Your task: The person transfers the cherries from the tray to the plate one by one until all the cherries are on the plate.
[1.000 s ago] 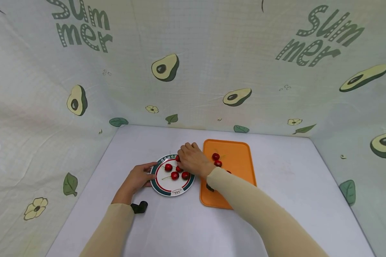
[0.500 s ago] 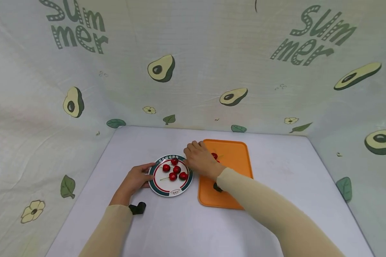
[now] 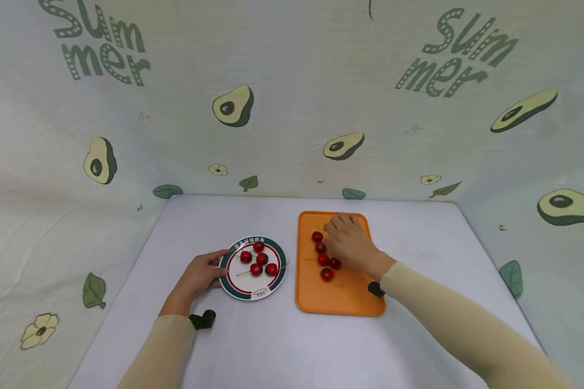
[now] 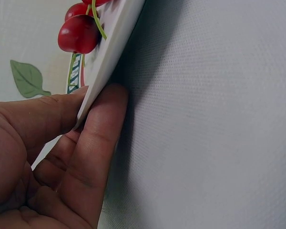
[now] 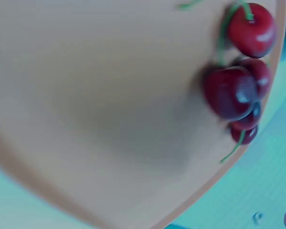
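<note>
In the head view a white plate [image 3: 248, 281] with a green and red rim holds several red cherries [image 3: 256, 269]. My left hand [image 3: 199, 275] pinches its left edge, thumb above and fingers beneath; the left wrist view shows the plate [image 4: 115, 55] tilted in the picture between thumb and fingers [image 4: 93, 148]. Over the orange tray [image 3: 340, 302] hovers my right hand [image 3: 347, 240], its fingers loosely bent, just right of several cherries [image 3: 327, 274] with green stems. Those cherries [image 5: 230, 93] fill the right side of the right wrist view, where only bits of fingertips show at the edge.
Plate and tray stand side by side on a white table [image 3: 272, 346], a narrow gap between them. Behind and at both sides hangs a pale cloth [image 3: 282, 108] printed with avocados, leaves and lettering.
My right hand has moved from the plate rightward to above the tray, uncovering the cherries there. The left hand keeps hold of the plate. The head view has shifted slightly.
</note>
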Tool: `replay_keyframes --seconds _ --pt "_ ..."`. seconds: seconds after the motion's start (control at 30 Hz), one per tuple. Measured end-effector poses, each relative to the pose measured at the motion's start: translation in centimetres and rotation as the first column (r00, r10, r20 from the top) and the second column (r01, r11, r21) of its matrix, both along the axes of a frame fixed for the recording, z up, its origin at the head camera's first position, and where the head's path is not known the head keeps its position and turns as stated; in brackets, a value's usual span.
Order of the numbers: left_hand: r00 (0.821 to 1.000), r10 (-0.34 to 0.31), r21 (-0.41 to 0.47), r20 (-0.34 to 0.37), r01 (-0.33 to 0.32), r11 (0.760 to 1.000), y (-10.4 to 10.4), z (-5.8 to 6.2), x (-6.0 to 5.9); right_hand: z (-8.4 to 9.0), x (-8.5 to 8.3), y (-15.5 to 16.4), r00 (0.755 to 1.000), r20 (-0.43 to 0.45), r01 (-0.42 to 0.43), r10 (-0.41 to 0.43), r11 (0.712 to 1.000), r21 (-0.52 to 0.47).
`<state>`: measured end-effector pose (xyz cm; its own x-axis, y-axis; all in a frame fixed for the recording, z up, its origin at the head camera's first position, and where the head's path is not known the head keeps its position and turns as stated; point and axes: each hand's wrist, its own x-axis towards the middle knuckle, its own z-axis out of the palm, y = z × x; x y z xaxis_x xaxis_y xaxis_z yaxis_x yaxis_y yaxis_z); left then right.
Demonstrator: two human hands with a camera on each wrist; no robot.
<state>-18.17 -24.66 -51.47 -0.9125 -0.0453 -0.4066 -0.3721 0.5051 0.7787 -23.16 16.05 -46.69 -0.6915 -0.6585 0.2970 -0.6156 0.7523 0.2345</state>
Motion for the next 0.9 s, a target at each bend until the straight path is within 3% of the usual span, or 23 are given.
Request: replay_keyframes --seconds 0.27,0.57,0.9 --pt "1.000 -0.003 0.004 0.006 0.003 1.000 -0.1 0.1 0.0 -1.0 1.6 2.9 0.999 0.028 0.028 -0.028 0.999 -0.015" --pt "1.000 -0.006 -0.011 -0.004 0.006 1.000 0.1 0.2 0.1 -2.5 2.9 4.1 0.991 0.071 -0.113 0.115 0.993 -0.024" --pt "1.000 0.001 -0.005 0.013 -0.001 1.000 0.3 0.5 0.2 -3.4 3.1 4.4 0.978 0.109 -0.185 0.180 0.982 0.035"
